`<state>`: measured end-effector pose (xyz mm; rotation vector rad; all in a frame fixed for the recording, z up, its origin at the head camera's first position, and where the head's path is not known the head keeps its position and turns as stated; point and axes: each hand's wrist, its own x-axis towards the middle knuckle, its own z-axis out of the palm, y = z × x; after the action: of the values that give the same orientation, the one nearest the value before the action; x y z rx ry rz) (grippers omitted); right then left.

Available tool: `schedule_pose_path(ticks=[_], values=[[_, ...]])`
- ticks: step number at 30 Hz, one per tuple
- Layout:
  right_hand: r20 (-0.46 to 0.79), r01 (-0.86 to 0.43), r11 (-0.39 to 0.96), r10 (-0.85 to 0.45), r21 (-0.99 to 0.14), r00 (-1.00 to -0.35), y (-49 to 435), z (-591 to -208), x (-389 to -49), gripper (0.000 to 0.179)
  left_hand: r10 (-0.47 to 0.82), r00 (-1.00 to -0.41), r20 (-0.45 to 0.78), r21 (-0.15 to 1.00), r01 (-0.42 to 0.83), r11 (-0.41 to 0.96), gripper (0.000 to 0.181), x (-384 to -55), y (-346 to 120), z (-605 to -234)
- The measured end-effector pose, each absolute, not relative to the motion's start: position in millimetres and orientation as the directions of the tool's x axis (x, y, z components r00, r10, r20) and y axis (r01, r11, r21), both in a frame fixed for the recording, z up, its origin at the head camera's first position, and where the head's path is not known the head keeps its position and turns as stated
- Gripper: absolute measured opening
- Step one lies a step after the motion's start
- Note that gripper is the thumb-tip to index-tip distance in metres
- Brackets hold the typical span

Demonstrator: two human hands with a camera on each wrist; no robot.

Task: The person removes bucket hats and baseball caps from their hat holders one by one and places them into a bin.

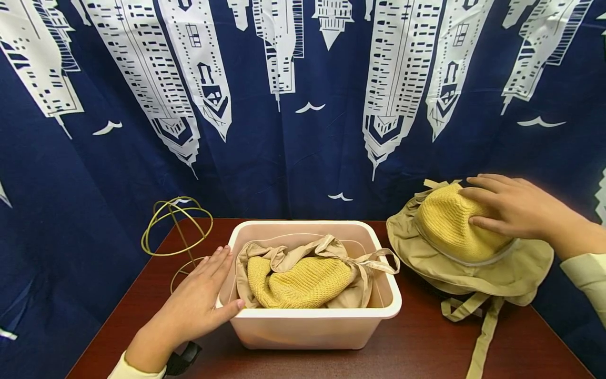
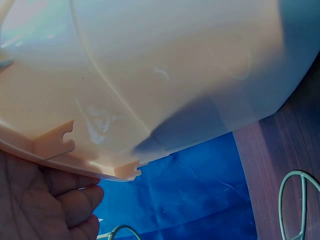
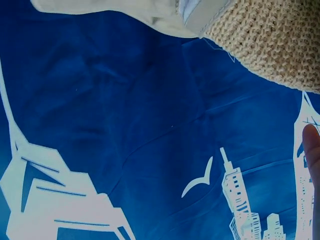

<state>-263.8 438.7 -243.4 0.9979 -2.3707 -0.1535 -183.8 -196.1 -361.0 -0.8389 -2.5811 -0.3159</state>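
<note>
A pinkish plastic bin (image 1: 312,329) with a white rim stands at the middle of the table. Inside it lies a folded sun hat (image 1: 307,281), with yellow knit crown, beige cloth brim and a tied ribbon. My left hand (image 1: 201,295) rests at the bin's left rim, fingers straight and thumb over the near corner. On the right sits a second sun hat (image 1: 461,223) with a yellow knit crown, a wide beige brim and hanging straps. My right hand (image 1: 513,208) is at the right side of that crown, fingers extended and thumb toward the near side.
A gold wire hat stand (image 1: 177,226) stands left of the bin, behind my left hand. Long beige straps (image 1: 485,337) trail over the brown table (image 1: 416,347) at the right. A blue curtain (image 1: 303,158) with white buildings hangs behind the table.
</note>
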Motion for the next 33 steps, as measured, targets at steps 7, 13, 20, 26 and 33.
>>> schedule_pose_path(ticks=[7, 13, 20, 26, 33], values=[[0.468, -0.656, 0.689, -0.711, 0.310, -0.525, 433.5, -247.3, -267.9, 0.048, 0.511, -0.734, 0.446, 0.085, 0.604, 0.793, 0.087, -184.7, -195.6, -361.7], [0.495, -0.695, 0.638, -0.745, 0.332, -0.447, 426.2, -250.1, -273.5, 0.044, 0.509, -0.736, 0.446, 0.085, 0.601, 0.795, 0.087, -184.2, -195.9, -361.9], [0.534, -0.701, 0.619, -0.749, 0.354, -0.393, 419.5, -252.5, -277.5, 0.059, 0.512, -0.729, 0.455, 0.079, 0.605, 0.792, 0.086, -184.5, -196.2, -363.9], [0.553, -0.676, 0.629, -0.743, 0.384, -0.377, 415.8, -249.7, -277.6, 0.056, 0.513, -0.726, 0.459, 0.072, 0.606, 0.792, 0.087, -183.9, -196.0, -363.9], [0.584, -0.646, 0.657, -0.717, 0.388, -0.379, 416.1, -245.2, -274.4, 0.055, 0.512, -0.729, 0.454, 0.084, 0.607, 0.790, 0.086, -183.6, -196.1, -362.7]])
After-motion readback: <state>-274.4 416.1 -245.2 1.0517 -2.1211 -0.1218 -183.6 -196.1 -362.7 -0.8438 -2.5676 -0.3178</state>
